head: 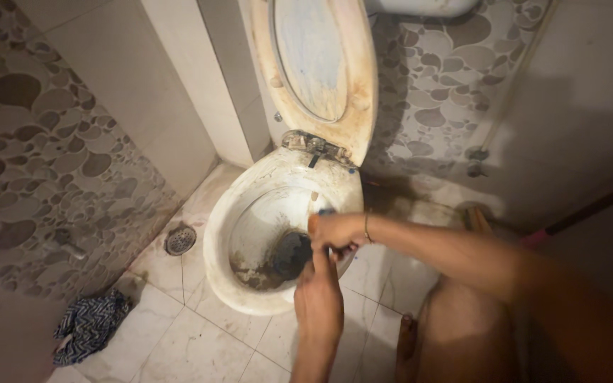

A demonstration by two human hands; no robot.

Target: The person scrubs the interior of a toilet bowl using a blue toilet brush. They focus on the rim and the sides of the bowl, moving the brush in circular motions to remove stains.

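A stained white toilet bowl (250, 284) stands on the tiled floor, with dark water in its bottom and its seat and lid (321, 64) raised against the wall. My right hand (336, 230), a thin bracelet at its wrist, is curled in a fist over the bowl's right rim. Whether it holds anything small is unclear, though a bit of blue shows just above it. My left hand (318, 301) comes up from below, and its fingertips touch the underside of the right hand. The blur hides how its fingers are set.
A round floor drain (180, 240) lies left of the bowl, and a dark patterned cloth (90, 323) sits at the lower left. On the right wall are a valve (474, 167) and a pink-handled stick (590, 207). My bare knee (459, 333) is at the lower right.
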